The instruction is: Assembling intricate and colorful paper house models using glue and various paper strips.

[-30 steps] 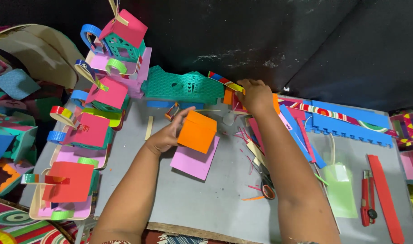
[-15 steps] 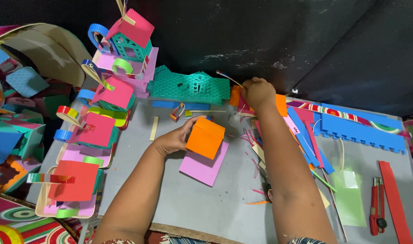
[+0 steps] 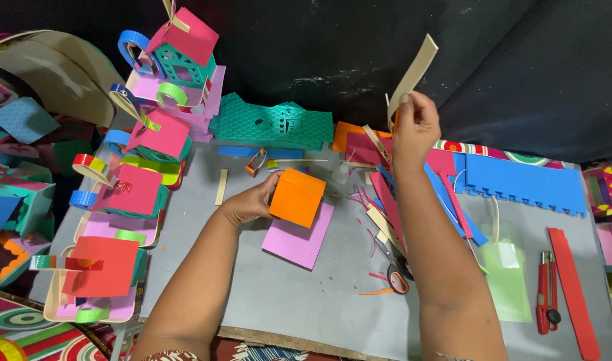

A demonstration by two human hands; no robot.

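My left hand (image 3: 249,204) holds a folded orange foam piece (image 3: 296,197) upright on a pink foam sheet (image 3: 298,237) in the middle of the grey board (image 3: 286,301). My right hand (image 3: 415,127) is raised above the pile of coloured strips and pinches a long cream strip (image 3: 410,79) that sticks up and to the right. A teal cut-out foam panel (image 3: 276,126) lies just behind the orange piece.
Finished little foam houses with pink and red roofs (image 3: 122,257) line the left edge. Scissors (image 3: 396,271) lie by my right forearm. A blue notched sheet (image 3: 523,184), a pale green sheet (image 3: 506,281), a red cutter (image 3: 545,291) and a red strip (image 3: 573,291) sit at the right.
My right hand has lifted out of the strip pile with the cream strip, which now stands up in the air. My left hand keeps the orange piece on the pink sheet.
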